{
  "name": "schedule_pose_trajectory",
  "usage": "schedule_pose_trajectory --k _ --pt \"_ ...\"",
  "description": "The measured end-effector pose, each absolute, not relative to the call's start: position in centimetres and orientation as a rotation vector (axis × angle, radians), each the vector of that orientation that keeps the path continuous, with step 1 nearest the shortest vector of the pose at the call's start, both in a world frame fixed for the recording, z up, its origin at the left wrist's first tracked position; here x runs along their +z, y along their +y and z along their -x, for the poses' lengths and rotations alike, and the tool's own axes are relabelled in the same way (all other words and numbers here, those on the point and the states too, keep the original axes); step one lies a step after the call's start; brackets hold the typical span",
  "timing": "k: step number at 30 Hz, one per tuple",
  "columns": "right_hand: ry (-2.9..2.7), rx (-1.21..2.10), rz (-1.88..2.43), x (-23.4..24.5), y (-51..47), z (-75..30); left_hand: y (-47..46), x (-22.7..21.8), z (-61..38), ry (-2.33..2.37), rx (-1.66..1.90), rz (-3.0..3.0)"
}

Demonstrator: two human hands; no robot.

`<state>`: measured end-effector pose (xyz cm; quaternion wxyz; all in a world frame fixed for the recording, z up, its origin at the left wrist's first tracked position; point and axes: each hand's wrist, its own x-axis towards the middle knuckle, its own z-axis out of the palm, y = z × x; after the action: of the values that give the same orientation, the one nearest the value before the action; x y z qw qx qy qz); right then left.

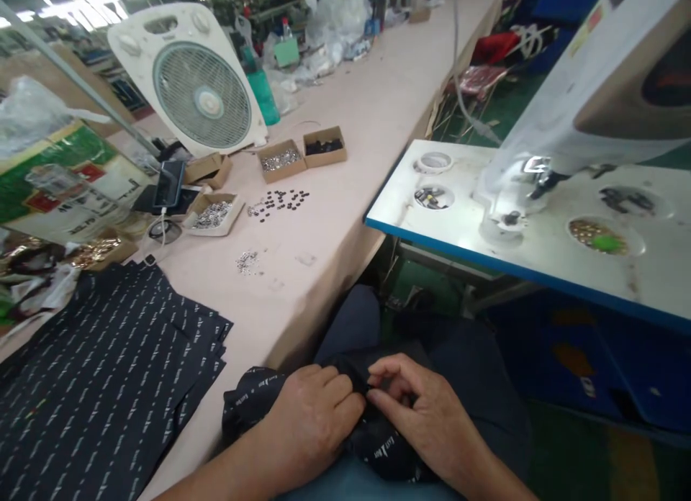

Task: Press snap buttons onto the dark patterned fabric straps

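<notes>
Across my lap lies a bunched piece of black printed fabric (386,447) with white lettering. My left hand (318,414) is closed on it, fingers curled over a fold. Close beside it, my right hand (415,407) pinches with thumb and forefinger at a small dark spot on the same fabric; whether a tiny part sits between those fingertips is too small to tell. On the table, small black pieces (286,200) and small silver pieces (247,263) lie scattered. A stack of similar printed fabric panels (119,371) rests at the left.
Small cardboard boxes of silver parts (213,214) and black parts (324,147) stand on the table (345,206). Behind them is a white box fan (199,83); a phone (168,184) leans at left. At right, a machine (540,148) stands on a blue-edged white worktop (458,235).
</notes>
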<state>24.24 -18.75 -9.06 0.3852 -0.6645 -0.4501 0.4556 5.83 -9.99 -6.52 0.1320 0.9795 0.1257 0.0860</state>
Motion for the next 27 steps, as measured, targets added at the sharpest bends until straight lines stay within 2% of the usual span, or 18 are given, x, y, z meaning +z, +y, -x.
schedule_pose_trajectory --k 27 --pt "-1.599 0.769 1.531 -9.3 -20.3 -23.5 -10.5 -6.0 -5.1 0.473 0.343 -2.785"
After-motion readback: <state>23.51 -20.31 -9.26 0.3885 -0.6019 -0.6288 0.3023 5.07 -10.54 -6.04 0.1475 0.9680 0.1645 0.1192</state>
